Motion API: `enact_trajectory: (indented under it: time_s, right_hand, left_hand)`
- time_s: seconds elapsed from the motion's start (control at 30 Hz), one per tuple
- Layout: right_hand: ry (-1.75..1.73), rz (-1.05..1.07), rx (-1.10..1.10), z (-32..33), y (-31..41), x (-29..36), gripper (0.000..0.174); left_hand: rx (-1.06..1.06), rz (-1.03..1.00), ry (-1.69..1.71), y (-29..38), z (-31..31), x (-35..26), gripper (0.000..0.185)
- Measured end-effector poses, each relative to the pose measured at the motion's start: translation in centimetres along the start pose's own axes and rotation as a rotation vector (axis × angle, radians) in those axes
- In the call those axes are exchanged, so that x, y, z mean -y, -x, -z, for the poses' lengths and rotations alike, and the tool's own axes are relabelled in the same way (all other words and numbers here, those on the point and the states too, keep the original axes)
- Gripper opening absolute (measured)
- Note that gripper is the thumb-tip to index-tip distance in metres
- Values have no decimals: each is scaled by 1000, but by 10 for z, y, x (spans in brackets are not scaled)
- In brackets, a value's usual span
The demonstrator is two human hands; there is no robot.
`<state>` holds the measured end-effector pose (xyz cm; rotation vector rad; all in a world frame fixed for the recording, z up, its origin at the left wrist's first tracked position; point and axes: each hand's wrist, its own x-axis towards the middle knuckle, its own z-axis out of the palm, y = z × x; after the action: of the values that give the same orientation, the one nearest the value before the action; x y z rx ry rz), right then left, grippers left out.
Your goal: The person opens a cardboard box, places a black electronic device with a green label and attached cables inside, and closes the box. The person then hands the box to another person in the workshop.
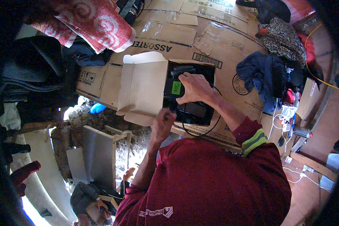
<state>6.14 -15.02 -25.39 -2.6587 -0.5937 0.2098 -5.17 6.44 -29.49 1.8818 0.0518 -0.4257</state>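
Note:
An open cardboard box lies before me, its lid folded out to the left and its inside black. My right hand reaches into it, thumb and fingers curved around a black object that bears a green label with writing. What kind of device this is, I cannot tell. A black cable loops from the box under my right forearm. My left hand has its fingers curled at the box's near left corner. Something dark shows between those fingers, too small to make out.
Flattened cardboard sheets cover the surface under the box. Dark clothing and white cords lie to the right. A red patterned cloth is at upper left. Below left, another person's hand is at a small cardboard box.

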Motion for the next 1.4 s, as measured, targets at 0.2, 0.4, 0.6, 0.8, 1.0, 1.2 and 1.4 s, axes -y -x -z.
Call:
enact_trajectory:
  time_s: [0.2, 0.4, 0.6, 0.8, 1.0, 1.2, 1.4]
  right_hand:
    - [-31, -17, 48, 6, 5, -7, 79]
    - [-363, -513, -216, 17, 61, -60, 71]
    - [-417, -722, 33, -2, 137, -65, 49]
    - [-759, -753, -5, -27, 159, -64, 49]
    - [-1097, -661, -399, -42, 158, -57, 28]
    - [-1160, -752, -894, -16, 112, -57, 26]
    - [-930, -706, -1038, -10, 85, -63, 34]
  left_hand:
    - [-201, -494, -381, -48, 14, -34, 73]
    - [102, -575, -659, -79, 22, -80, 80]
    - [214, -687, -672, -112, 21, -59, 76]
    - [66, -488, -578, -101, 24, -83, 80]
    - [-210, -328, -426, -84, 1, -67, 79]
    - [-410, -309, -331, -77, -42, -52, 83]
    - [-343, -151, -390, -74, -59, -48, 92]
